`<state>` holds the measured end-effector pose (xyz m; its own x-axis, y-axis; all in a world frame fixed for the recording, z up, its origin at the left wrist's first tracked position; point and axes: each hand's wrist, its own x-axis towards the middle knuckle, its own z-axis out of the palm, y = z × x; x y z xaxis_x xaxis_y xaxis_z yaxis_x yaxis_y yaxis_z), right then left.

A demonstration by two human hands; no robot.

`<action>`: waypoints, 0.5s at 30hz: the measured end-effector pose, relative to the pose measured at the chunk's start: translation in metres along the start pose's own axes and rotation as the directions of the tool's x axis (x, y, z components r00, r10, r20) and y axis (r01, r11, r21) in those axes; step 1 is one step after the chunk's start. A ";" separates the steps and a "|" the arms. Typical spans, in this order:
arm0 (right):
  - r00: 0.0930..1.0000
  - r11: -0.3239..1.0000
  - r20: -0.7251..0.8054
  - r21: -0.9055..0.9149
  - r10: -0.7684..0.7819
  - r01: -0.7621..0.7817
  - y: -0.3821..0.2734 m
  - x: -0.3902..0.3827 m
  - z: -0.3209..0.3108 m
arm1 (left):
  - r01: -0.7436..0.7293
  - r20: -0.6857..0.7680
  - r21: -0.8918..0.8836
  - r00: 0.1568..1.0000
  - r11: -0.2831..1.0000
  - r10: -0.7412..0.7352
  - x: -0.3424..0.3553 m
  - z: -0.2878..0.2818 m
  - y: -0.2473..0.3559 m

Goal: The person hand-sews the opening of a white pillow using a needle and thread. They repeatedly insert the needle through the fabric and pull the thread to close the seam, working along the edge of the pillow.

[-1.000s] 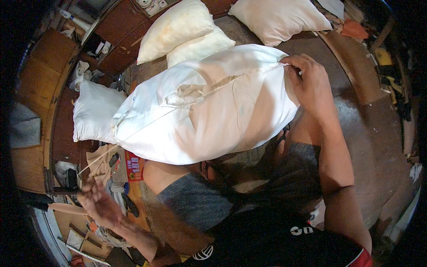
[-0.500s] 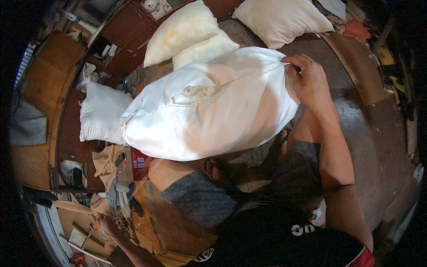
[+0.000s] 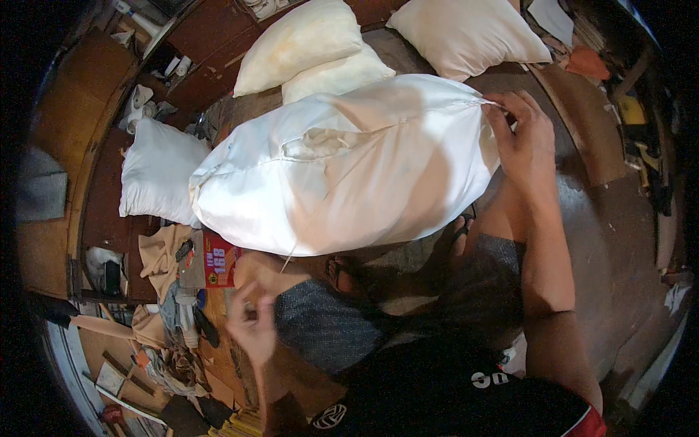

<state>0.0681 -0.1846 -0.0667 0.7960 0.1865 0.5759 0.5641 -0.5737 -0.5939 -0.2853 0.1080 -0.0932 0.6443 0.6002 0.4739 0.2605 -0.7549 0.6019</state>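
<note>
A large white pillow lies across my lap, its seam along the top gaping at a slit where pale filling shows. My right hand is closed on the pillow's far right corner, pinching the gathered cloth between thumb and fingers. Down from the seam runs a thin thread across the pillow's front to its lower edge, toward my left hand. That hand is in the air over my left thigh, a little blurred, its fingers curled together; what they hold is too small to make out.
Two cream pillows lie stacked beyond, another pillow at the far right and a smaller white one at the left. A red box, beige cloth and clutter lie left of my leg. Wooden cabinets line the left side.
My left hand has come from the lower left, in toward my thigh and nearer the pillow. The thread, stretched out leftward before, now hangs shorter. My right hand keeps its pinch, shifted slightly right.
</note>
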 end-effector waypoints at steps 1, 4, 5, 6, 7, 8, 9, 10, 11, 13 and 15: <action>0.999 1.000 0.008 -0.006 0.031 -0.031 -0.001 0.001 -0.003 | -0.004 0.048 -0.021 0.999 1.000 0.005 0.006 0.017 0.020; 0.999 0.997 0.002 -0.060 0.045 -0.045 -0.001 0.002 -0.011 | 0.014 0.351 0.144 0.934 0.989 -0.064 0.024 0.029 0.010; 0.999 0.995 -0.010 -0.090 0.042 -0.042 0.001 0.002 -0.013 | -0.050 0.357 0.136 0.934 0.989 -0.002 0.030 0.027 0.007; 0.999 0.996 -0.003 -0.082 0.044 -0.044 0.003 0.001 -0.014 | -0.038 0.359 -0.004 0.933 0.999 0.037 0.032 0.019 0.002; 0.999 0.996 0.005 -0.074 0.046 -0.045 0.004 0.000 -0.014 | -0.024 0.355 -0.143 0.932 0.989 0.074 0.034 0.009 -0.003; 0.999 0.997 0.016 -0.065 0.045 -0.044 0.004 0.000 -0.015 | -0.005 0.344 -0.279 0.933 0.960 0.105 0.034 -0.003 -0.011; 0.998 0.998 0.037 -0.042 0.054 -0.052 0.003 0.001 -0.018 | 0.148 0.341 -0.458 0.940 0.876 0.020 0.031 -0.018 -0.023; 0.996 0.998 0.060 -0.023 0.062 -0.061 0.002 0.002 -0.023 | 0.288 0.357 -0.615 0.932 0.734 -0.067 0.025 -0.032 -0.039; 0.994 0.998 0.084 -0.005 0.068 -0.067 0.002 0.002 -0.025 | 0.317 0.310 -0.740 0.943 0.593 -0.117 0.022 -0.035 -0.040; 0.995 1.000 0.100 0.017 0.018 -0.020 0.004 0.000 -0.025 | 0.290 0.236 -0.926 0.944 0.240 -0.231 0.035 -0.028 -0.006; 0.993 0.998 0.115 0.065 -0.017 0.010 0.004 0.001 -0.023 | 0.237 0.245 -0.969 0.953 -0.068 -0.178 0.061 -0.017 0.014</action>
<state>0.0667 -0.2049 -0.0556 0.8060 0.2872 0.5176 0.5851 -0.5187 -0.6233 -0.2550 0.1382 -0.0444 0.7440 0.6415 0.1867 -0.5619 0.4496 0.6943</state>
